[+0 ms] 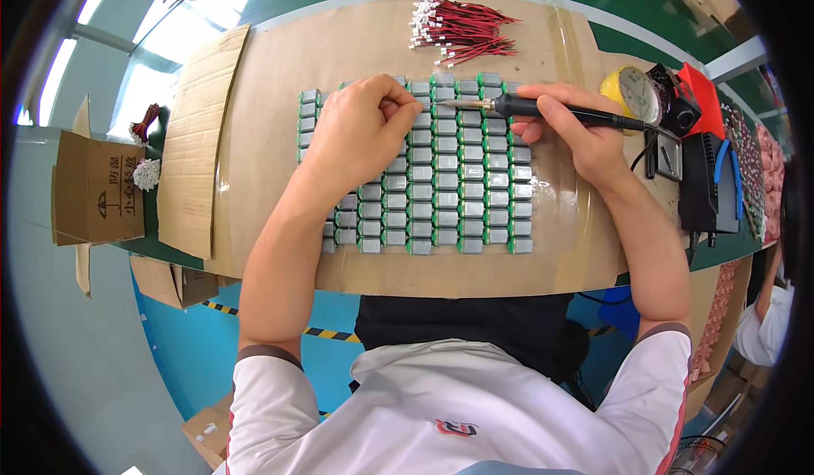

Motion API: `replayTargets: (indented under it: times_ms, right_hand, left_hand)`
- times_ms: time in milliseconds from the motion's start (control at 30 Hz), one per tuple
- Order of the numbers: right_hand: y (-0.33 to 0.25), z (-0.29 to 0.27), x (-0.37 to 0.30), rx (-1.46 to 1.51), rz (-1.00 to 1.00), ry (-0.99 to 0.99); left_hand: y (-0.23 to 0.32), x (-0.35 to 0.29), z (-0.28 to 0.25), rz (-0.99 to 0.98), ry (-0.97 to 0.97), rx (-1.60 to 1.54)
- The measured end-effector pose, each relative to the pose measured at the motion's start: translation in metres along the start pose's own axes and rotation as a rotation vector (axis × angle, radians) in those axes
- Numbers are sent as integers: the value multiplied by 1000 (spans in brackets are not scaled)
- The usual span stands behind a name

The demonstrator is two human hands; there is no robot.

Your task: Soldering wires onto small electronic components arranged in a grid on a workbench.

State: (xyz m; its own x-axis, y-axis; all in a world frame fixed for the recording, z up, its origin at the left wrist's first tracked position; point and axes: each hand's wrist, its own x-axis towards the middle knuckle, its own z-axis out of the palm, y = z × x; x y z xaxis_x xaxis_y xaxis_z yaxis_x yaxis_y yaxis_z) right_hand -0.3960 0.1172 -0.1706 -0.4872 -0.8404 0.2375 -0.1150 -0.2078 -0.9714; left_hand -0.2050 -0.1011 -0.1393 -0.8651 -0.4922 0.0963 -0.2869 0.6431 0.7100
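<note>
Thumb and fingertips of my left hand [365, 132] press together over the gray-and-green modules [446, 170], any pinched item hidden; my right hand [593, 146] curls around a soldering iron [515, 106], its tip by the grid's upper rows on brown cardboard [297, 47], where a sideways slip could scorch a neighbor or my fingertips

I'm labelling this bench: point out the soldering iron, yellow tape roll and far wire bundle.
Soldering iron [511, 105], head view: black grip.
Yellow tape roll [614, 90], head view: yellow outer side.
Far wire bundle [469, 31], head view: red wires.
</note>
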Motion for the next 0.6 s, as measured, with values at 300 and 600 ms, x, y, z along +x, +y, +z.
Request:
replayTargets:
  times_ms: [300, 600]
  right_hand:
    - [-1, -3, 0, -64, -7, -44]
    - [-2, -4, -1, -69, -14, -47]
  left_hand:
    - [-1, 0, 1, 19, 7, 23]
    - [-2, 1, 3, 74, 33, 47]
